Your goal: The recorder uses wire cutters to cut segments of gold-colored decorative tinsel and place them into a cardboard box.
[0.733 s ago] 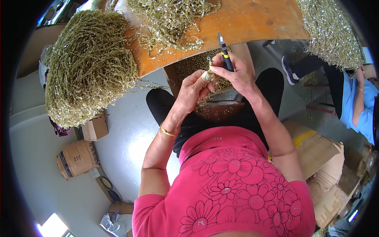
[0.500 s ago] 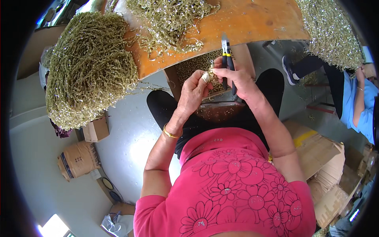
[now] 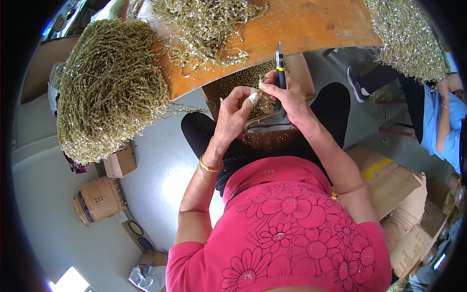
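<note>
black pliers [image 3: 281,78], held in right fingers [image 3: 273,90]

I remotely monitor a short-sleeved pink shirt [image 3: 311,265] with black-outlined flowers [image 3: 317,249], black trousers [image 3: 335,104], gold-coloured left-wrist bracelet [image 3: 210,169] and white wrapping [image 3: 254,98] on the left hand [image 3: 234,113].

Pliers [image 3: 280,77]: bare metal tip; dark grips look plastic or rubber, fairly matt. Table [image 3: 311,24]: orange-brown wood, smooth, slight sheen, some marks. Tinsel [image 3: 109,87]: thin metallic-look strands, rough, tangled, glittery. Beads [image 3: 241,76]: small, gold, shiny; base material unclear. Thumb wrap [image 3: 254,98]: off-white, cloth or tape, can't tell which. Bracelet [image 3: 209,168]: polished gold-tone metal. Shirt [image 3: 301,214]: pink cloth, matt, glittery flower centres. Trousers [image 3: 197,129]: matt black cloth. Carton [image 3: 372,190]: brown cardboard, matt, creased. Bag [image 3: 146,280]: thin whitish plastic, crinkled, semi-glossy. Floor [image 3: 170,182]: smooth grey, glossy enough to glare.
</note>
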`<state>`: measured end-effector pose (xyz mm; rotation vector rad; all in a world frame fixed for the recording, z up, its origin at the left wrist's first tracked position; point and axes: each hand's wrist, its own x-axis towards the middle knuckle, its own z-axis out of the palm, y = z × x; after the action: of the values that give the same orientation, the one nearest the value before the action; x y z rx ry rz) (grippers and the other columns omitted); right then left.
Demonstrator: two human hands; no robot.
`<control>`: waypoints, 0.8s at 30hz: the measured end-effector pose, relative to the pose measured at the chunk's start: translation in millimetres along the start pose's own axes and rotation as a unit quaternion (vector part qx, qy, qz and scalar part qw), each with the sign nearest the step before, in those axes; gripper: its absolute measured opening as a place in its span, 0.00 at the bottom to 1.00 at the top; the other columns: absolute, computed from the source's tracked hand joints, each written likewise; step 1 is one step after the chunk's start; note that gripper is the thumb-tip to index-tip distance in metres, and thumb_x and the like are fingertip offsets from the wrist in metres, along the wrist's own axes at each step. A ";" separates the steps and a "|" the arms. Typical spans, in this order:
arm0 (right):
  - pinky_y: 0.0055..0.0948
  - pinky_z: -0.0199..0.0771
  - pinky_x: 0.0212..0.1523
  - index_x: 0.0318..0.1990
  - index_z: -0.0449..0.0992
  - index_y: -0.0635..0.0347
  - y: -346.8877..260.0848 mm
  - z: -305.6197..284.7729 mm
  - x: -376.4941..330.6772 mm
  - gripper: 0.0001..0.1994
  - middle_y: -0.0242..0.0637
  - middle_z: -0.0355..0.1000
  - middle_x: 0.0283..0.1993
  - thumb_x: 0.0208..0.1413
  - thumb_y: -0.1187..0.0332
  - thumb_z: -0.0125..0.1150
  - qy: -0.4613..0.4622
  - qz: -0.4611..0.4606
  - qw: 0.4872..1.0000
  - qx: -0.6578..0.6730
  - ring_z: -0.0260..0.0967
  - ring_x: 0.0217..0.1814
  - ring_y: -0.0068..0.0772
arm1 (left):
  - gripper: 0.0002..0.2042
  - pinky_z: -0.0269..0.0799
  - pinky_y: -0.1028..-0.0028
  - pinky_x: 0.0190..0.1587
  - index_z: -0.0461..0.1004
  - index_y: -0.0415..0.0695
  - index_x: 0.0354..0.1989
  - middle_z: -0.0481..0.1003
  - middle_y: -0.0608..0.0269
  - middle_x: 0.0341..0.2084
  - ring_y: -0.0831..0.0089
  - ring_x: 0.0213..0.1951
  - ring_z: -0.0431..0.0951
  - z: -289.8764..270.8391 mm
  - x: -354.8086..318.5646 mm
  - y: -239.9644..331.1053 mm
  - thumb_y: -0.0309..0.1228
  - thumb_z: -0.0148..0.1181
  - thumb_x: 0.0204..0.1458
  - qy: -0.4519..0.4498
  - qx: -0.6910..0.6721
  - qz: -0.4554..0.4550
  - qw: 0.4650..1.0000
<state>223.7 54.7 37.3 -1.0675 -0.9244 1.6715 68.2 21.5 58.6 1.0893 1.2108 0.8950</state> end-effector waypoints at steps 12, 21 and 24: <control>0.17 0.62 0.27 0.38 0.67 0.60 -6.8 -0.8 -4.5 0.11 0.29 0.68 0.29 0.47 0.69 0.59 -0.056 0.062 0.993 0.088 0.63 0.26 0.17 | 0.04 0.60 0.84 0.32 0.67 0.39 0.34 0.63 0.70 0.28 0.84 0.30 0.63 2.0 -3.0 -19.7 0.22 0.51 0.51 0.015 0.021 0.081 0.996; 0.16 0.63 0.34 0.36 0.65 0.58 2.8 10.8 -13.8 0.09 0.25 0.62 0.29 0.48 0.74 0.58 0.053 -0.184 0.967 -0.168 0.59 0.32 0.14 | 0.06 0.68 0.71 0.30 0.68 0.39 0.33 0.66 0.56 0.32 0.63 0.30 0.70 14.8 -8.0 -8.3 0.19 0.52 0.45 0.145 0.313 0.284 0.895; 0.15 0.61 0.34 0.36 0.65 0.58 5.6 13.5 -14.2 0.10 0.24 0.62 0.29 0.48 0.73 0.59 0.075 -0.173 0.980 -0.067 0.58 0.31 0.14 | 0.07 0.69 0.71 0.29 0.68 0.40 0.33 0.66 0.57 0.32 0.63 0.29 0.71 10.7 -3.7 -6.7 0.19 0.54 0.44 0.148 0.308 0.289 0.894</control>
<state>212.3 38.0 40.3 -1.0373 -1.0665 1.2428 78.0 14.6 53.2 1.9482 1.5037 1.1918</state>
